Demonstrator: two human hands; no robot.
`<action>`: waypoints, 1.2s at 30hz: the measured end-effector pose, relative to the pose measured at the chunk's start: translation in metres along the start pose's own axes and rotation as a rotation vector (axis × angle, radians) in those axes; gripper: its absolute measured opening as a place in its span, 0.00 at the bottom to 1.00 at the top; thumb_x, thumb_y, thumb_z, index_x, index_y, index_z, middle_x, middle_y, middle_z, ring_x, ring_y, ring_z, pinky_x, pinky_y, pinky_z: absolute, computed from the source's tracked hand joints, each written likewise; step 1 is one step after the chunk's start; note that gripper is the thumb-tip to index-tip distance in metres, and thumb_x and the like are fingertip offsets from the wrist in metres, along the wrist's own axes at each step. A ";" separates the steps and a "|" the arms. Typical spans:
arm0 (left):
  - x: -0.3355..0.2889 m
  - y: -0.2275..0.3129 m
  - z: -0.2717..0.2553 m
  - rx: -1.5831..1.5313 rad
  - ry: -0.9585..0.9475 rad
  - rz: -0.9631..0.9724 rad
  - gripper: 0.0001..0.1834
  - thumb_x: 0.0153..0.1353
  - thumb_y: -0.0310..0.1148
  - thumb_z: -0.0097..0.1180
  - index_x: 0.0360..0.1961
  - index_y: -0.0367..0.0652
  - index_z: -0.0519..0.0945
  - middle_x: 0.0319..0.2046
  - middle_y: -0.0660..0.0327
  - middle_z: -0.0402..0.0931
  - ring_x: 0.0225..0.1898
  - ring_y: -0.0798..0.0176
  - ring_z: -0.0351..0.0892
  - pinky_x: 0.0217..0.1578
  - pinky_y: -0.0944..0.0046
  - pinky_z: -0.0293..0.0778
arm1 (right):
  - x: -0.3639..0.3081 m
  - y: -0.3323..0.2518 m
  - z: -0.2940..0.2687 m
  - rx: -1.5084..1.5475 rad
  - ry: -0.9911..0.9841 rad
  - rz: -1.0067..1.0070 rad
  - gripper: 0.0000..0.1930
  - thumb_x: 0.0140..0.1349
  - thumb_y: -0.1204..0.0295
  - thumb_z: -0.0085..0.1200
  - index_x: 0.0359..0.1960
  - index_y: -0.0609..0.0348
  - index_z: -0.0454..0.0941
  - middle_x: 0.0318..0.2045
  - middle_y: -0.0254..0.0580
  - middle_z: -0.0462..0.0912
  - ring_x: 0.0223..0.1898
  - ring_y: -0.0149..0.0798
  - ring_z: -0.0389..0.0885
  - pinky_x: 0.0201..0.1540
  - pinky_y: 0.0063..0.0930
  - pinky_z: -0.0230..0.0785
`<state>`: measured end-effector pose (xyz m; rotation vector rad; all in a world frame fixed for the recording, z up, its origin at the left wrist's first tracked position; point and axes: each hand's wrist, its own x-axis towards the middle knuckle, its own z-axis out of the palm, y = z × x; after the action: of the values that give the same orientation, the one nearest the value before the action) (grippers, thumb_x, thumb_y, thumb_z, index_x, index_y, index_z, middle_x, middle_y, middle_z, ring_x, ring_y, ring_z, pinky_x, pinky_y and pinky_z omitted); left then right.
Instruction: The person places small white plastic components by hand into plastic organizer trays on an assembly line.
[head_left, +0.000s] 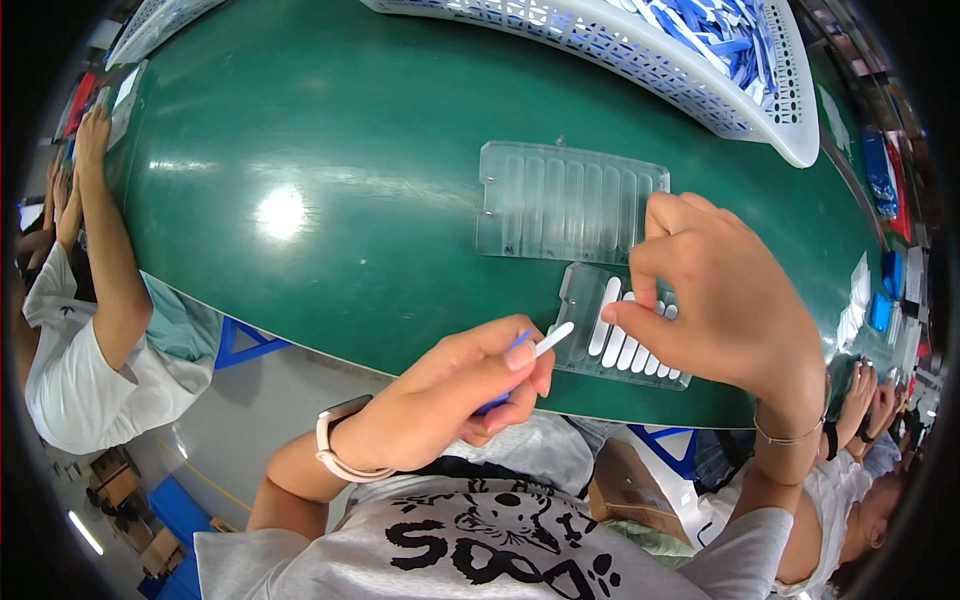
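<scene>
My left hand (460,380) is closed around a slim white stick (555,338) with a rounded end, which points up to the right. Bits of blue (492,405) show between its fingers; their shape is mostly hidden. Over a small clear plastic tray (570,300), my right hand (715,285) is bent with thumb and forefinger close together. Whether a stick is pinched there is hidden. Several white sticks (625,352) lie side by side in this tray's slots, partly under the right thumb. Behind it, a second clear slotted tray (560,205) shows no sticks; the right fingers cover its right edge.
A white perforated basket (600,40) holding many blue and white pieces stands at the far right on the green table (330,120). Another white basket (150,30) is at the far left. Co-workers' arms (105,230) are at the left; more hands (865,405) work at the right.
</scene>
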<state>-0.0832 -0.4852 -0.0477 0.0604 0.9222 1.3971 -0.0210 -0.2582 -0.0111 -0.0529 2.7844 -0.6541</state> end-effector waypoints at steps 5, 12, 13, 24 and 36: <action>-0.002 0.002 0.004 0.032 0.016 -0.058 0.15 0.71 0.40 0.37 0.35 0.41 0.70 0.17 0.70 0.60 0.18 0.78 0.52 0.18 0.74 0.51 | 0.006 -0.013 0.000 0.099 0.125 -0.065 0.08 0.44 0.72 0.63 0.19 0.60 0.76 0.24 0.40 0.69 0.29 0.42 0.70 0.31 0.31 0.60; 0.002 -0.002 0.000 0.324 -0.229 0.038 0.09 0.70 0.30 0.40 0.40 0.34 0.70 0.21 0.65 0.65 0.22 0.73 0.62 0.24 0.71 0.62 | -0.012 -0.029 0.009 0.709 0.022 -0.174 0.10 0.45 0.82 0.62 0.32 0.61 0.82 0.26 0.43 0.79 0.24 0.40 0.77 0.27 0.28 0.69; 0.002 -0.004 0.002 0.411 -0.197 0.103 0.09 0.69 0.29 0.40 0.41 0.34 0.70 0.21 0.64 0.66 0.22 0.73 0.62 0.24 0.71 0.62 | -0.015 -0.031 0.006 0.694 -0.046 -0.127 0.10 0.46 0.83 0.61 0.32 0.61 0.82 0.27 0.42 0.79 0.26 0.38 0.77 0.28 0.26 0.68; -0.001 -0.006 -0.001 0.535 -0.139 0.160 0.08 0.67 0.29 0.46 0.43 0.35 0.68 0.25 0.63 0.73 0.26 0.73 0.73 0.28 0.71 0.69 | -0.044 -0.047 0.048 0.568 0.228 -0.078 0.14 0.46 0.84 0.59 0.37 0.58 0.81 0.34 0.37 0.73 0.29 0.35 0.69 0.29 0.25 0.64; -0.011 0.005 -0.009 0.740 -0.212 0.254 0.08 0.67 0.30 0.47 0.38 0.36 0.74 0.22 0.61 0.76 0.22 0.70 0.75 0.24 0.71 0.69 | -0.051 -0.050 0.066 1.039 0.353 0.066 0.09 0.46 0.82 0.65 0.27 0.60 0.78 0.30 0.42 0.79 0.30 0.33 0.79 0.33 0.23 0.70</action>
<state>-0.0914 -0.4980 -0.0454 0.8913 1.2359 1.1776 0.0452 -0.3262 -0.0321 0.3886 2.3449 -2.1330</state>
